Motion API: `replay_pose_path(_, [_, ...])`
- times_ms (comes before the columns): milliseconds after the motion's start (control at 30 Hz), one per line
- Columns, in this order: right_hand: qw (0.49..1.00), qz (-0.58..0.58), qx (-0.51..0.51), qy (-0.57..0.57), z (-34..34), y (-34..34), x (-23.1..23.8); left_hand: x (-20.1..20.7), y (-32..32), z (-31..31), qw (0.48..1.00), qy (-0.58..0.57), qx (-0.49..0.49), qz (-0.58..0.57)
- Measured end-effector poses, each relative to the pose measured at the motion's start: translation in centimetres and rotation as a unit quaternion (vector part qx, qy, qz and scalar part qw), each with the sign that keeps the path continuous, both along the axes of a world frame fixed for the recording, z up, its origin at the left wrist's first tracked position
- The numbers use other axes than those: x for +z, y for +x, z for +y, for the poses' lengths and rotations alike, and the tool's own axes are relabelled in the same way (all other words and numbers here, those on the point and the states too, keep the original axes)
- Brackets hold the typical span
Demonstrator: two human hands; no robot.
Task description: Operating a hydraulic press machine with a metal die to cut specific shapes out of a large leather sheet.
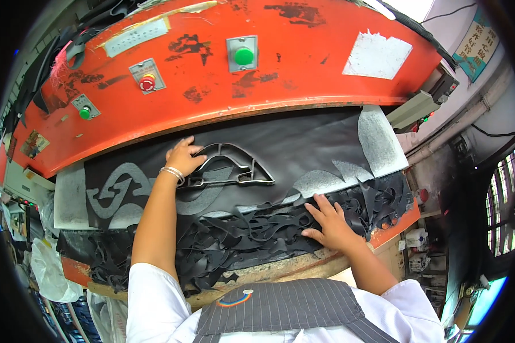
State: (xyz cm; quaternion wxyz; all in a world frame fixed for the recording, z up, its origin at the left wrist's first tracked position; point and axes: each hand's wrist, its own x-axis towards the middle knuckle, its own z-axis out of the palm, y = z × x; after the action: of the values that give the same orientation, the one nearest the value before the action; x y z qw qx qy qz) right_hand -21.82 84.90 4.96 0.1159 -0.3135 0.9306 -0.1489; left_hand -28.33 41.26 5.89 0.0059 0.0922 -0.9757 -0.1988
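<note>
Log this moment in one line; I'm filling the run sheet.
left hand on metal outline cutting die | right hand flat on black leather offcuts | black leather sheet under die

This was a workshop, a leather-cutting station in a small factory. A big orange press head (280, 68), scuffed and paint-chipped, carried green push buttons (244, 55) and a red stop button (147, 83). Beneath it a black leather sheet (303, 146) lay over the worktop (280, 267), with a steel cutting die (229, 166) on it and heaped black offcuts (240, 234) along the front edge.
</note>
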Motion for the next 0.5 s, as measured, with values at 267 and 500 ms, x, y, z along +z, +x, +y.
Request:
replay_pose_path(267, [0.916, -0.227, 0.196, -0.266, -3.7, -0.2, 1.7, 0.9, 3.4, 2.7, 0.988, 0.099, 0.016, 0.115])
replay_pose_path(500, [0.847, -0.409, 0.206, -0.272, -9.6, 0.4, 2.9, 4.1, 15.1, 6.9, 0.922, -0.037, -0.030, 0.385])
